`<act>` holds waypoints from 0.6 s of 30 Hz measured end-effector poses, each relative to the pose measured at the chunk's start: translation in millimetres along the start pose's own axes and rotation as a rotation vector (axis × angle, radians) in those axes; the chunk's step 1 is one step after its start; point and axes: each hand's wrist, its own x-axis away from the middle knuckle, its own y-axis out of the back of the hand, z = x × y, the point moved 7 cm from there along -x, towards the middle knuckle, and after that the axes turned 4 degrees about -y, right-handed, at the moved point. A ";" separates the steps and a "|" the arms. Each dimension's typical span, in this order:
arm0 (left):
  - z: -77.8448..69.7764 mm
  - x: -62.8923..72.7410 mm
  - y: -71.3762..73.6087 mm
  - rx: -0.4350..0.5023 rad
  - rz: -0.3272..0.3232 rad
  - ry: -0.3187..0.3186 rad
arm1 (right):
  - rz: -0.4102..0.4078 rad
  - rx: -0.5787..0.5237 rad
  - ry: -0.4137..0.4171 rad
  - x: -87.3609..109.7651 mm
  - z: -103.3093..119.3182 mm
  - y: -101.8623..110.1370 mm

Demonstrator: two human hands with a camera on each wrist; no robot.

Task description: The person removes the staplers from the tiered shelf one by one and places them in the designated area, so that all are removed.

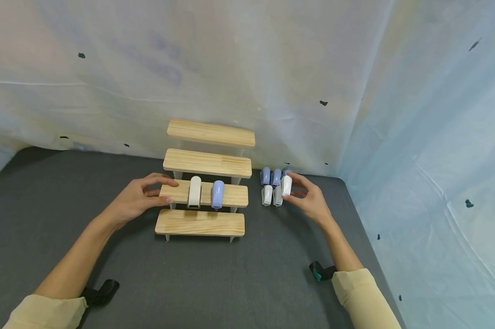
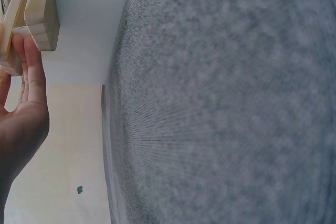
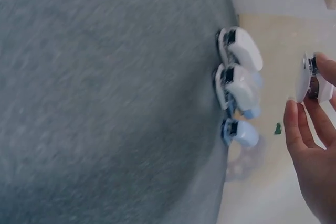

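My left hand (image 1: 134, 198) grips the left end of the second-lowest step of a wooden tiered shelf (image 1: 200, 223), fingers on top and thumb at the front edge. On that step stand a cream stapler (image 1: 194, 194) and a purple stapler (image 1: 217, 194), side by side. To the right of the shelf, my right hand (image 1: 313, 201) pinches a white stapler (image 1: 286, 185) between thumb and fingers. The right wrist view shows this stapler raised above the dark surface, its metal inside facing the camera.
Beside the held stapler, a white stapler (image 1: 266, 195) and a light grey one (image 1: 277, 197) stand in front. Purple staplers (image 1: 265, 176) form a row behind, the rightmost partly hidden. A pale cloth wall (image 1: 297, 137) rises close behind, another (image 1: 428, 205) on the right.
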 end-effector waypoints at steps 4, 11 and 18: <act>-3.2 0.6 -0.4 0.015 0.001 -0.014 | -0.037 -0.008 -0.006 1.9 -8.7 5.7; -3.9 0.9 0.0 0.012 -0.011 -0.013 | -0.053 -0.014 -0.030 3.4 -23.4 11.4; -1.2 1.5 1.0 0.012 -0.003 0.004 | -0.050 -0.029 -0.053 1.4 -37.6 12.3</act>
